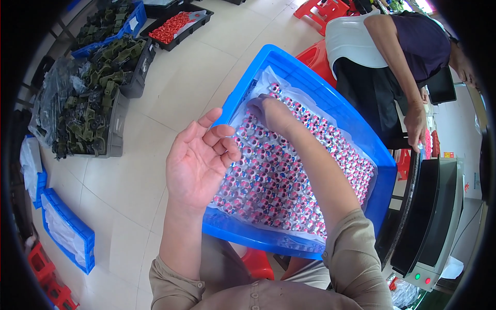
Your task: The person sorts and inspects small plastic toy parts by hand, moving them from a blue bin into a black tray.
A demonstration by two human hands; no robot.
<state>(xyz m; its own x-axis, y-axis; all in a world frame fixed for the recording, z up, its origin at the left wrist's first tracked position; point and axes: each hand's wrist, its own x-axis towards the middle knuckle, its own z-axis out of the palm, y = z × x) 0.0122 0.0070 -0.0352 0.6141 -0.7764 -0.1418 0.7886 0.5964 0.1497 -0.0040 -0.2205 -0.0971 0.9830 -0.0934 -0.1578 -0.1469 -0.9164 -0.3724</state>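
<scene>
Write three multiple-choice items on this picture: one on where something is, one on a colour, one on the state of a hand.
1. Where is the right hand?
A. in the blue crate, on the small pink pieces
B. on the floor
C. on the grey machine

2. What colour are the parts in the black tray at the top?
A. green
B. red
C. white

3. How is the left hand held?
A. in a fist
B. open, palm up, empty
C. gripping the crate rim

Answers: 1 A, its fingers reach down among the pieces; 2 B, the red parts fill that tray; 3 B, the fingers are spread with nothing in the palm.
</scene>
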